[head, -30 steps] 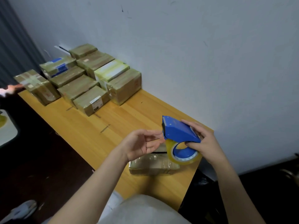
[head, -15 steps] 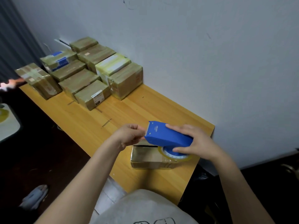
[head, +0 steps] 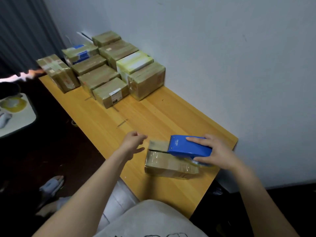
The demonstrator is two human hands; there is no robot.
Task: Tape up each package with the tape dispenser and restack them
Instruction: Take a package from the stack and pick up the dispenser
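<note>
Here the right hand (head: 217, 153) grips the blue tape dispenser (head: 188, 146), its fingers laid across the top of the housing and its thumb curled along the near side, just above the roll of clear tape (head: 203, 164). Under those fingers the dispenser lies on top of the package (head: 167, 164), a brown carton wrapped in glossy tape, which sits on the wooden table (head: 153, 117). The dispenser's front edge meets the dark seam across the carton's top. The left hand (head: 133, 142) hovers just beside the carton's left end, fingers loosely curled and holding nothing; whether its thumb touches the cardboard I cannot tell. Well beyond both hands' fingertips, the other packages (head: 106, 71) stand grouped by the wall (head: 222, 65)
</note>
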